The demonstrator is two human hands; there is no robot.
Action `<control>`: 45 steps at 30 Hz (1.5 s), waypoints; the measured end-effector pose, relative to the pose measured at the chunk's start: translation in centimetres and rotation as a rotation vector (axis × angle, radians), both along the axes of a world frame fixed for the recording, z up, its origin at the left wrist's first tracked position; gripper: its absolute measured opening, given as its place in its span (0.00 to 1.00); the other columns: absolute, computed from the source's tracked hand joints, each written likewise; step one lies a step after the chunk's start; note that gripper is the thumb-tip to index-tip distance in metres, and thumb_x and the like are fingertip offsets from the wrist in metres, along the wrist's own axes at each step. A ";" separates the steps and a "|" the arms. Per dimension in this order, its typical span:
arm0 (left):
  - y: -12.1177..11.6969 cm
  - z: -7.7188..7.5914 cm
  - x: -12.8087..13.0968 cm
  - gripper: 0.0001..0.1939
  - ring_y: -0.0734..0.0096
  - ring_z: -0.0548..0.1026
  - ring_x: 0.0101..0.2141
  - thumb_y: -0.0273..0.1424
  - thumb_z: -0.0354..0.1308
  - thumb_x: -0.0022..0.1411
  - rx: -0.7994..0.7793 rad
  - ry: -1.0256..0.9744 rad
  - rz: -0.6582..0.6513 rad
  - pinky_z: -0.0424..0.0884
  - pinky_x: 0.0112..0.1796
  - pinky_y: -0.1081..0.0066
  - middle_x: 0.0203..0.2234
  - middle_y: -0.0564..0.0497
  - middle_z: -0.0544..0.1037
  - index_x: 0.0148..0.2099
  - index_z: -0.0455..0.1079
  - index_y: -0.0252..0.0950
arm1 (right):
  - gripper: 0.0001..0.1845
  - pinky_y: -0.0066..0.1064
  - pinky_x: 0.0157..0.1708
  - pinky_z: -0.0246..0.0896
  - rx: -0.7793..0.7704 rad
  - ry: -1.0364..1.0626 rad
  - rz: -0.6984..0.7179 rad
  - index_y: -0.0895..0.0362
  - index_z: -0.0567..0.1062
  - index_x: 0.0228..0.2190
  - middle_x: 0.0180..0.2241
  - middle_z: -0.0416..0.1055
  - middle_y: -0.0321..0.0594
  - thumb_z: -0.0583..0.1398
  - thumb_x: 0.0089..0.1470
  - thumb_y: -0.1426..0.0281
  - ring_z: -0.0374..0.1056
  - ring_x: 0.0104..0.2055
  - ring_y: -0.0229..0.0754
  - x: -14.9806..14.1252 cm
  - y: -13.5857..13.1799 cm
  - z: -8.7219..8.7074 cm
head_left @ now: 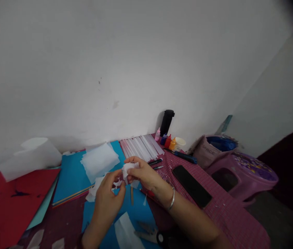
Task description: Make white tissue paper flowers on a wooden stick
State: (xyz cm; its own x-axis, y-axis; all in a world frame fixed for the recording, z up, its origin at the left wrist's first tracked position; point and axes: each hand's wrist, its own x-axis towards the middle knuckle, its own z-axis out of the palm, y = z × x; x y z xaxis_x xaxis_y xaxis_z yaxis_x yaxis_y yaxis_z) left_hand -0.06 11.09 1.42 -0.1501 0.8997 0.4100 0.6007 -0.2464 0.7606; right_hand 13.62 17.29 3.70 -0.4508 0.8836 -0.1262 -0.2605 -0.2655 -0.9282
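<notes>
In front of me, a small folded or gathered piece of white thin paper (pixel 128 171) is between my two hands. My right hand (pixel 146 174), with a silver bangle at the wrist, pinches it between thumb and fingers. My left hand (pixel 108 190) curls in from the other side, its fingertips at the paper's left edge; the exact contact is partly hidden. Below lies a blue sheet (pixel 138 200) with a white paper strip (pixel 127 230), scissors (pixel 148 235) and a thin wooden stick (pixel 132 196). Behind my left hand a stack of white paper squares (pixel 99 160) rests on blue sheets (pixel 71 180).
Pale strips (pixel 142 147) lie by the wall. Small paint bottles (pixel 168 141), a white cup (pixel 180 143) and a black cylinder (pixel 167 122) stand at the back. A cutter (pixel 182 156) and phone (pixel 191 185) lie right; a pink stool (pixel 239 176) stands beyond. Red paper (pixel 11 207) lies left.
</notes>
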 end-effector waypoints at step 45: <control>-0.5 2.5 -0.8 0.02 0.74 0.68 0.18 0.26 0.54 0.43 -0.331 -0.797 -0.118 0.63 0.22 0.75 0.16 0.58 0.70 0.23 0.68 0.36 | 0.16 0.30 0.39 0.58 0.905 -0.513 0.234 0.55 0.70 0.40 0.38 0.68 0.39 0.61 0.45 0.73 0.64 0.40 0.40 1.3 -2.0 1.6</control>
State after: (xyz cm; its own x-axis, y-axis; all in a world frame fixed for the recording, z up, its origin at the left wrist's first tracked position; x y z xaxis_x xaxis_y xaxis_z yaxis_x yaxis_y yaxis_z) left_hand -0.86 10.56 3.93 -0.1794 0.9818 -0.0627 -0.1571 0.0343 0.9870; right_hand 14.90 15.31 5.34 -0.7009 0.6420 0.3107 0.1858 0.5850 -0.7895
